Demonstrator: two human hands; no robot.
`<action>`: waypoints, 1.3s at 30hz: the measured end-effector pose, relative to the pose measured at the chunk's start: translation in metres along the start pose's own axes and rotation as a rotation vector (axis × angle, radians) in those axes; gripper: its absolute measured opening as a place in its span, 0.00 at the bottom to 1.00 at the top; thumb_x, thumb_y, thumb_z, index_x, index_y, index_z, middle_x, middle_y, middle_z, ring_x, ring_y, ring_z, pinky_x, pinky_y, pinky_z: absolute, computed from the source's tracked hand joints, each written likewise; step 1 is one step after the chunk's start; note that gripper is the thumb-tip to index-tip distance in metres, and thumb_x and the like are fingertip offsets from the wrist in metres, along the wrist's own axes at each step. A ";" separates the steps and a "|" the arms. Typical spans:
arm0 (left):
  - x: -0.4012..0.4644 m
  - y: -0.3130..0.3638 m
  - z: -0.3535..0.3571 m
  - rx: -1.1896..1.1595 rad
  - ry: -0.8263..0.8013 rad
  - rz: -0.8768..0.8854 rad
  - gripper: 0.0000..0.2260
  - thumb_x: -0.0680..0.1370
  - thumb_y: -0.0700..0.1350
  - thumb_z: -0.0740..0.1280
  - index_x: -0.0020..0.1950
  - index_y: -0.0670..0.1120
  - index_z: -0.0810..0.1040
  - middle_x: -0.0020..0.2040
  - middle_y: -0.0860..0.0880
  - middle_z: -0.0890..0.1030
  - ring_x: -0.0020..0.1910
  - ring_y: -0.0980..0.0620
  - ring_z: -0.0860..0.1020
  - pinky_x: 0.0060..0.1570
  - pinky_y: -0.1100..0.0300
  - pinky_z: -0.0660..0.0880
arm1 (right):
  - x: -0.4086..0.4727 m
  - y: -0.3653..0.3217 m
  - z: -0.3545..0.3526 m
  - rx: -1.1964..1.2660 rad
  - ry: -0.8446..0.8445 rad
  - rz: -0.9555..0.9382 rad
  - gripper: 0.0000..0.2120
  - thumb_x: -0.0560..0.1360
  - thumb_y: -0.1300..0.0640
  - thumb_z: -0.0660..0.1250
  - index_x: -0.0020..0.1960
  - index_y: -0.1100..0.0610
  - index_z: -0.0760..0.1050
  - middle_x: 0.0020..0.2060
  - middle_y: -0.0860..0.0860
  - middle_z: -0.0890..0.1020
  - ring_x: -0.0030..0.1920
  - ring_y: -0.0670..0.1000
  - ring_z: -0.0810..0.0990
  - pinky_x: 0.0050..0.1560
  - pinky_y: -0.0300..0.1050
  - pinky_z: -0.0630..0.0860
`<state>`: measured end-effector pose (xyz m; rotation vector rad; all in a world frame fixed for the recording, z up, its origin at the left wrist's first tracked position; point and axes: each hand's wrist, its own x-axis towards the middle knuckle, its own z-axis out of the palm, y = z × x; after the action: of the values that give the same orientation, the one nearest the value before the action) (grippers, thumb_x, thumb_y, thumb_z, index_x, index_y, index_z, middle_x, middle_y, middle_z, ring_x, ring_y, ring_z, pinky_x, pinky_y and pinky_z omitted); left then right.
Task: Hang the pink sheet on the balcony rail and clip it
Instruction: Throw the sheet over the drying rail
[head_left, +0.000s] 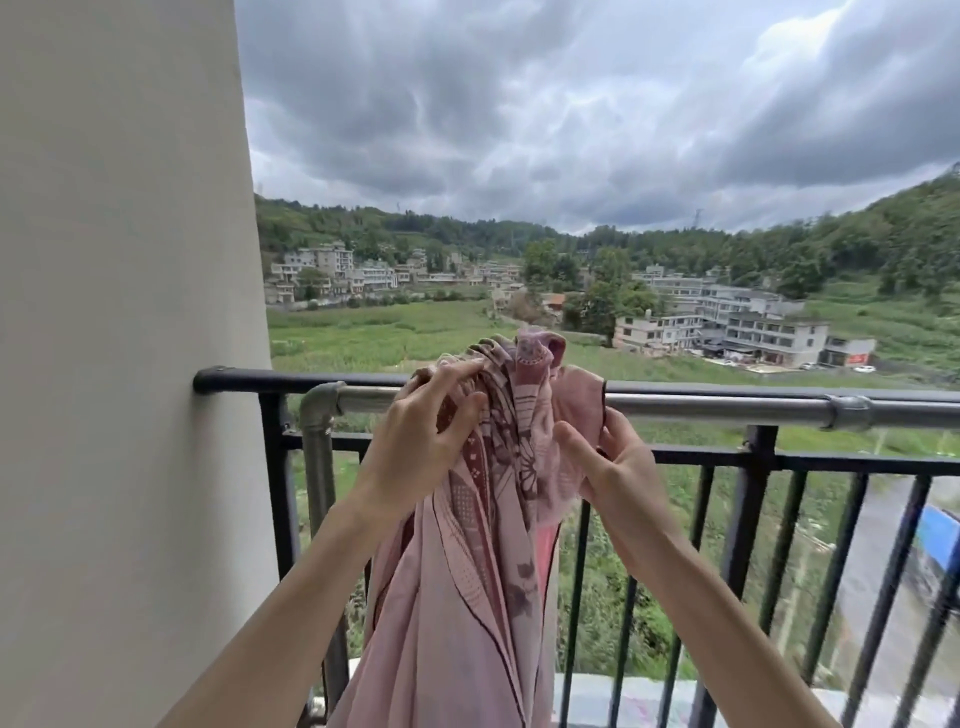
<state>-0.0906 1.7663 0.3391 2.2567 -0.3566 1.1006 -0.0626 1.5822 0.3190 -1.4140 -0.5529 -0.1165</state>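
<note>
The pink patterned sheet (467, 597) hangs bunched in front of me, its gathered top raised just above the silver pipe rail (727, 405) of the balcony. My left hand (431, 431) grips the bunched folds near the top, fingers curled over the fabric. My right hand (613, 457) pinches a plain pink edge of the sheet at rail height, thumb on the near side. The sheet's lower part drops out of view at the bottom. No clip is visible.
A black railing (779, 462) with vertical bars runs behind and below the silver pipe. A pale wall (119, 364) fills the left side, where both rails end. Beyond lie fields, buildings and hills far below.
</note>
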 end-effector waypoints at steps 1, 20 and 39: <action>-0.006 0.004 0.003 -0.051 0.025 -0.014 0.18 0.78 0.50 0.62 0.68 0.54 0.68 0.62 0.61 0.72 0.60 0.55 0.74 0.62 0.57 0.71 | -0.001 0.004 0.001 0.012 -0.026 0.034 0.28 0.62 0.42 0.72 0.59 0.51 0.72 0.55 0.50 0.81 0.58 0.51 0.79 0.63 0.52 0.72; -0.120 0.014 0.041 -0.550 0.053 -0.649 0.17 0.75 0.32 0.63 0.49 0.56 0.75 0.48 0.51 0.81 0.52 0.49 0.79 0.50 0.65 0.76 | -0.033 0.070 0.007 0.338 -0.199 0.454 0.07 0.80 0.60 0.57 0.50 0.53 0.73 0.33 0.54 0.72 0.23 0.45 0.75 0.23 0.41 0.75; -0.186 0.021 0.103 -0.494 -0.171 -0.743 0.29 0.63 0.52 0.76 0.62 0.53 0.73 0.56 0.52 0.81 0.56 0.55 0.79 0.57 0.52 0.75 | -0.071 0.112 -0.034 0.274 -0.394 0.360 0.24 0.68 0.44 0.66 0.59 0.56 0.74 0.54 0.52 0.83 0.56 0.50 0.80 0.57 0.46 0.76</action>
<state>-0.1514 1.6827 0.1519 1.7893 0.1407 0.3769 -0.0696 1.5519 0.1859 -1.2491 -0.5995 0.5179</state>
